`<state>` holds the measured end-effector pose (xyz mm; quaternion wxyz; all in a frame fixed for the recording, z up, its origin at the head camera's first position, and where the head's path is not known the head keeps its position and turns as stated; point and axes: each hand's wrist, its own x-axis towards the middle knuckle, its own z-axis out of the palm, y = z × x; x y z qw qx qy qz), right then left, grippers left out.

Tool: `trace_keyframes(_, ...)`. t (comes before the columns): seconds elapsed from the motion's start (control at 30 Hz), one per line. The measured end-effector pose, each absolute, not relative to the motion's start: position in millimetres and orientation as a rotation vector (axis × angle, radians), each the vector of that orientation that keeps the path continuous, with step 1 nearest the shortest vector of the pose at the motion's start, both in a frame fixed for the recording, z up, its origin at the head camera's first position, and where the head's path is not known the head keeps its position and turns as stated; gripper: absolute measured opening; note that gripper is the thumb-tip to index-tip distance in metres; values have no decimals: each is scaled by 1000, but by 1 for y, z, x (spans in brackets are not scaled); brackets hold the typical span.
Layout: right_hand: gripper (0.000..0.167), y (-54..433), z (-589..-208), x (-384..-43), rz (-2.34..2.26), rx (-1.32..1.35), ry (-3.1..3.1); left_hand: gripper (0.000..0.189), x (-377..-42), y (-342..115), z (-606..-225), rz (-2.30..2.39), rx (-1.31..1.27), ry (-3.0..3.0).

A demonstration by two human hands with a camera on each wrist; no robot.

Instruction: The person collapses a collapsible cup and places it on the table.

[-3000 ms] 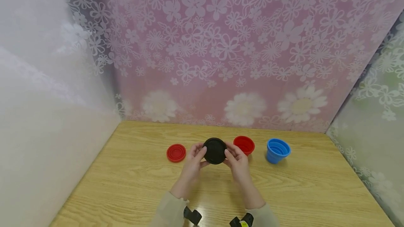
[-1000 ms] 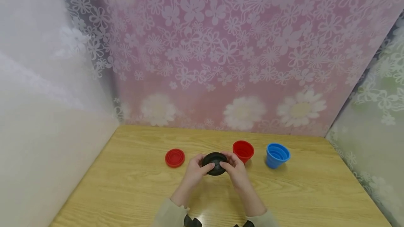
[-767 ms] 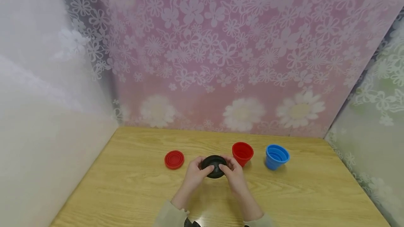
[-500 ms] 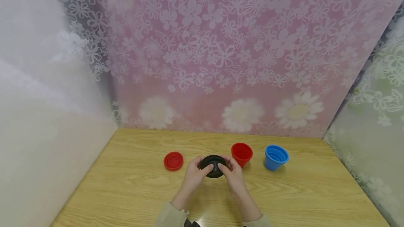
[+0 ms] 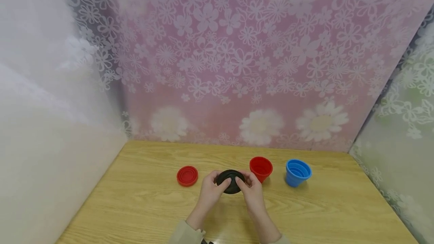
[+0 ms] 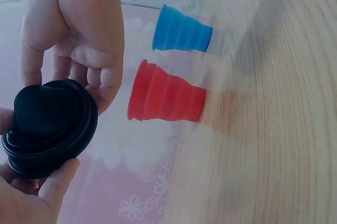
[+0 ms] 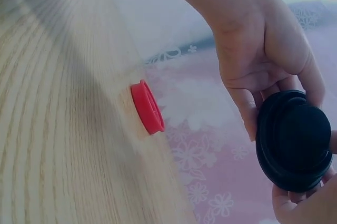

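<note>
A black collapsible cup (image 5: 231, 188), folded to a thick disc, is held up between both hands over the table. My left hand (image 5: 208, 195) grips its left side, thumb on its near face. On the right, my right hand (image 5: 253, 195) grips it the same way, the two thumbs close together at the middle. In the left wrist view, the black cup (image 6: 50, 129) shows its rounded centre bulging out past the stepped rings. Fingers wrap behind its rim in the right wrist view, where the black cup (image 7: 292, 139) appears at the right.
A red collapsible cup (image 5: 261, 166) stands expanded just beyond my right hand. Farther right is an expanded blue cup (image 5: 298, 172). A flattened red cup (image 5: 187, 176) lies left of my hands on the wooden table (image 5: 142, 202). Flower-patterned curtain (image 5: 217, 67) hangs behind the table.
Three seconds ago my thumbs sat at the black cup's side edges and its flat face was toward me. The cup has since tilted, and both thumbs have moved in to press its middle.
</note>
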<state>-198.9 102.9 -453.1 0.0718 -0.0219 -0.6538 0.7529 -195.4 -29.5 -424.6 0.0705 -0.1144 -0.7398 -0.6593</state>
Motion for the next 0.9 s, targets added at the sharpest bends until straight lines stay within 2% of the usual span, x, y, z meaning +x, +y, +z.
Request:
trace_keyframes(0.5,36,107,-453,-200,2322,11,-2052,12,-195,-36,-425,-1998,-459,-2281)
trace_keyframes(0.9,31,103,-452,-201,2230,0,-2060,20,-198,-33,-430,-2050,-453,-2239)
